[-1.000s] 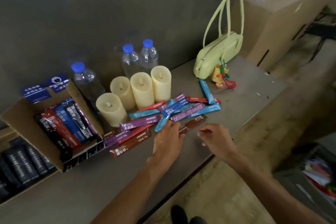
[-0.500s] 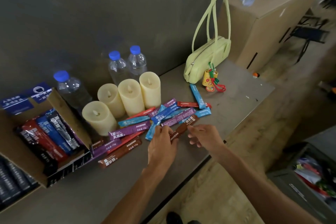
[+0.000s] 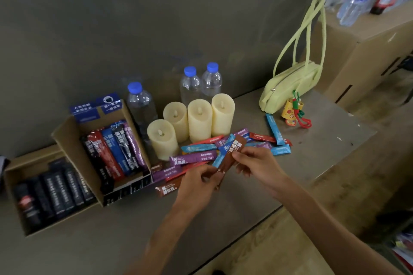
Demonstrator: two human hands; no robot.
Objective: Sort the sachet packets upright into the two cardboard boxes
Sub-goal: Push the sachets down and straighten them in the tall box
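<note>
Though brown sachet (image 3: 230,156) blurs, purple sachet (image 3: 193,158) reads 15g.

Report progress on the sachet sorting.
Done: black sachets sit in the left box, coloured sachets in the tilted box. In hand: left hand and right hand pinch one brown sachet. Left: many loose sachets lying flat on the table by the candles.

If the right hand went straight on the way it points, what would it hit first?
Probably the loose purple sachet in the pile, then the front cream candle; height of the right hand unclear.
</note>
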